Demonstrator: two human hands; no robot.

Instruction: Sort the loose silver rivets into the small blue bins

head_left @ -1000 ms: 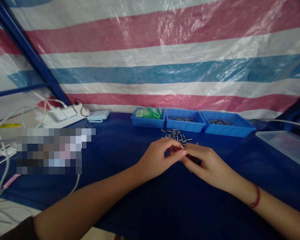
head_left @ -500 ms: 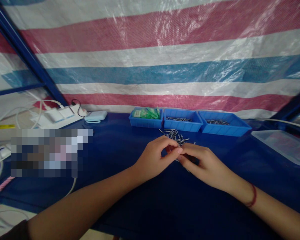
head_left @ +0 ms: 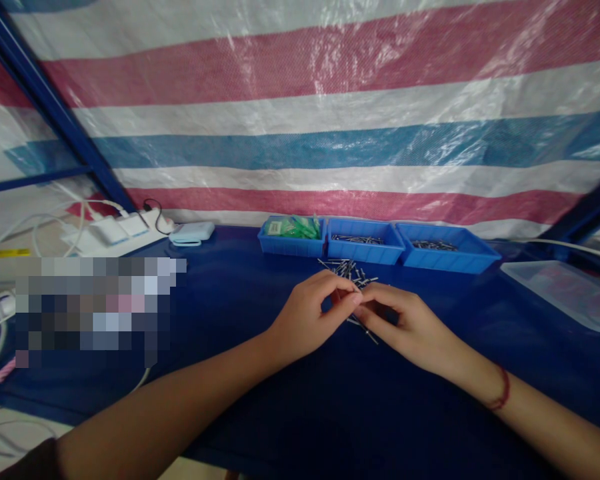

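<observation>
Metallic pins (head_left: 347, 269) beyond left hand (head_left: 304, 312) and right hand (head_left: 411, 325), both curled, tips touching, grasp unclear.

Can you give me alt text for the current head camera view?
A person's left hand and right hand meet over a loose pile of thin metallic pins on a dark blue table; anything pinched is too small to make out. Behind are three blue bins, one holding green packets, before a striped plastic sheet.
</observation>
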